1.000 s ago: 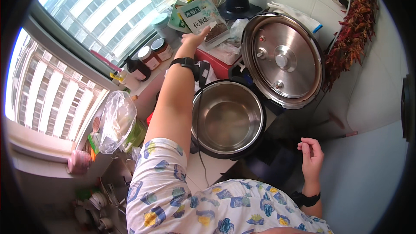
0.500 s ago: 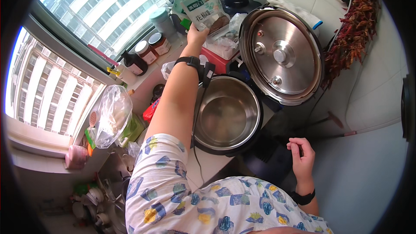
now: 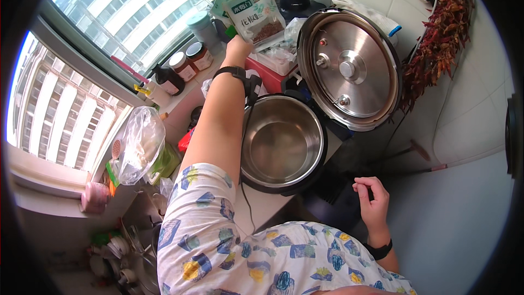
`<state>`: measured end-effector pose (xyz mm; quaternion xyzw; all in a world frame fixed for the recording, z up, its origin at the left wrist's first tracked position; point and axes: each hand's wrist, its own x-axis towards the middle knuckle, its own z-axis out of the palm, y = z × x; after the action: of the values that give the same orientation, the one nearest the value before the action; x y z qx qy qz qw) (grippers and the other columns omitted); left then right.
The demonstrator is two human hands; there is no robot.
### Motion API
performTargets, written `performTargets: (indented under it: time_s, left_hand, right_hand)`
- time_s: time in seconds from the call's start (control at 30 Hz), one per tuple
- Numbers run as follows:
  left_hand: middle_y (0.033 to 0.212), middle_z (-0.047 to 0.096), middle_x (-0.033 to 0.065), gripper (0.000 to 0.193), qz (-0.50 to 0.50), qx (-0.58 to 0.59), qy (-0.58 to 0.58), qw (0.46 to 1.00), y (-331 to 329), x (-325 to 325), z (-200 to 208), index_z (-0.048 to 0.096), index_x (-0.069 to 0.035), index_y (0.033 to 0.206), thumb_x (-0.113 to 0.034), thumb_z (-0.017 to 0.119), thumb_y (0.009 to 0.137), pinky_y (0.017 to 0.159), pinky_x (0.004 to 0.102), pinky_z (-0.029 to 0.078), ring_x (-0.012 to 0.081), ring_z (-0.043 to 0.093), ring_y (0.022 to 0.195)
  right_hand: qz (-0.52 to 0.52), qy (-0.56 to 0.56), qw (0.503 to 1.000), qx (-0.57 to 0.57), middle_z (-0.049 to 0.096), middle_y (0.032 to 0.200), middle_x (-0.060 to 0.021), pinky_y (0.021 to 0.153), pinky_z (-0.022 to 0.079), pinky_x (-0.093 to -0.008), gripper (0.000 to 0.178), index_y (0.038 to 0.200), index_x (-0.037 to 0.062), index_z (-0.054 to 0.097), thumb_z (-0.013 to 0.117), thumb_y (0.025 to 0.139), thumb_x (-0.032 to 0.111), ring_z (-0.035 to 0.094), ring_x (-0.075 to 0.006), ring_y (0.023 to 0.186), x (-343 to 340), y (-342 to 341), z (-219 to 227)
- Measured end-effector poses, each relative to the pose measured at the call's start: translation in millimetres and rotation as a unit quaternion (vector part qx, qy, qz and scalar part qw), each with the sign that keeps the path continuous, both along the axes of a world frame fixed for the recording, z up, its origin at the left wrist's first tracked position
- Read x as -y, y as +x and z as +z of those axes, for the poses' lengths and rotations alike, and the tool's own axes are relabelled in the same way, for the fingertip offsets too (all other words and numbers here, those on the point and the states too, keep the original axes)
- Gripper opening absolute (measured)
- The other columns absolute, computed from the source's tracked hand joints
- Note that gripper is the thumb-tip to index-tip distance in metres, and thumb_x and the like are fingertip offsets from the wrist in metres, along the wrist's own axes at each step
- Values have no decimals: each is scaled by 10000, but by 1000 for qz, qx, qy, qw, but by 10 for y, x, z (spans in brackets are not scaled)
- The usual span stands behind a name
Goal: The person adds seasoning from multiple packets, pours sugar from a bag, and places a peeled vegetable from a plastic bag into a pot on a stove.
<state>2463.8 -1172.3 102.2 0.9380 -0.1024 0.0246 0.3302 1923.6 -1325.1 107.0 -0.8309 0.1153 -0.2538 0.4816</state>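
Head view: left hand point(image 3: 238, 50) now clenched on the lower edge of the clear packet point(image 3: 255, 15), lifted off the back-of-counter clutter, seemingly of dark dried bits, above the empty cooker pot point(image 3: 281, 143); right hand point(image 3: 373, 202) loosely curled, holding nothing.

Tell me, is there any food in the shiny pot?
No, the steel pot of the open cooker shows only its bare metal bottom.
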Motion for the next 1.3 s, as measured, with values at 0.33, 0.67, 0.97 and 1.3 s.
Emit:
performTargets:
  time_s: [0.33,0.67,0.97,1.3]
  left_hand:
    - [837,705,143,358,-28,194,58,979,-257,-61,-139,718,-71,994,-261,734,691,764,351,521,292,678,815]
    - [1137,644,105,322,83,150,220,960,-330,231,183,722,-96,1002,-336,643,802,837,385,525,303,624,1054]
    - [1301,552,127,635,22,-39,209,977,-491,-107,420,588,-53,1215,-475,685,749,917,418,499,292,544,1183]
    - [915,707,86,350,-131,113,77,982,-3045,-1830,1030,710,-123,990,-427,635,834,742,388,523,274,668,845]
  right_hand:
    - [8,-10,1000,-4,643,820,-100,686,503,-259,80,942,-9,639,603,872,4,646,-184,741,-115,-94,-15]
    - [-10,-5,1000,-7,645,827,-108,686,505,-264,78,935,-4,640,610,864,-4,655,-196,748,1,-46,-82]
    - [17,-6,1000,8,622,819,-84,670,488,-240,72,940,-22,631,588,893,12,620,-148,727,-55,-111,27]
    - [163,31,986,4,586,664,-26,495,367,-203,265,881,-16,651,529,979,198,488,-48,533,-940,-527,-106]
